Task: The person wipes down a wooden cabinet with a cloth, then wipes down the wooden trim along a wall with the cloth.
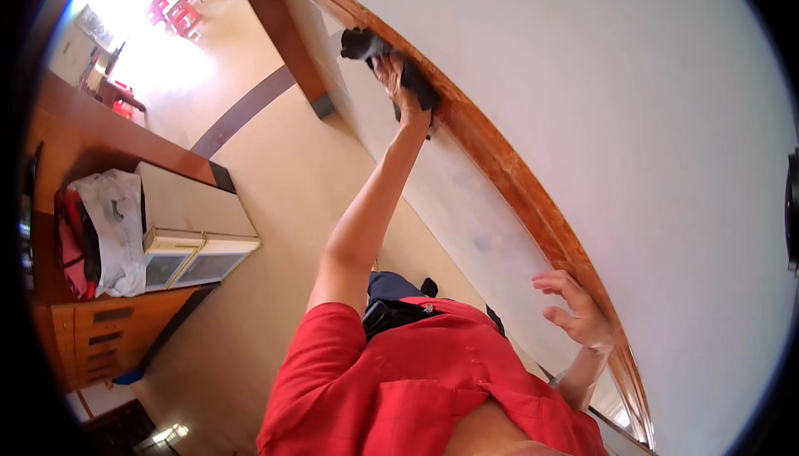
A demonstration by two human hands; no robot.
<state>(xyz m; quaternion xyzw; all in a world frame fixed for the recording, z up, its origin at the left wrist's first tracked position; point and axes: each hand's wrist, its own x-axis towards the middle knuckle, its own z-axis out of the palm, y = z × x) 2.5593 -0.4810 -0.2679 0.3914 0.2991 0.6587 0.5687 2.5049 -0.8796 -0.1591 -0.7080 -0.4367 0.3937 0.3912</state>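
My left hand (398,86) is stretched far forward and presses a black cloth (420,90) against the wall, just beneath a reddish-brown wooden moulding (499,152). The cloth bunches out beyond my fingers and under my wrist. Closer to my body, my right hand (583,314) is raised beside the same moulding, fingers apart and holding nothing. Its wrist overlaps the moulding; whether they touch I cannot tell. Glossy pale panelling (466,198) lies below the moulding, and a white wall (666,165) above it.
A brown door frame (291,32) stands ahead of my left hand. To the left is a low cabinet (204,198) with a white plastic bag (116,231) beside it. Red stools (179,11) appear in the bright far room. Beige floor (312,173) runs alongside the wall.
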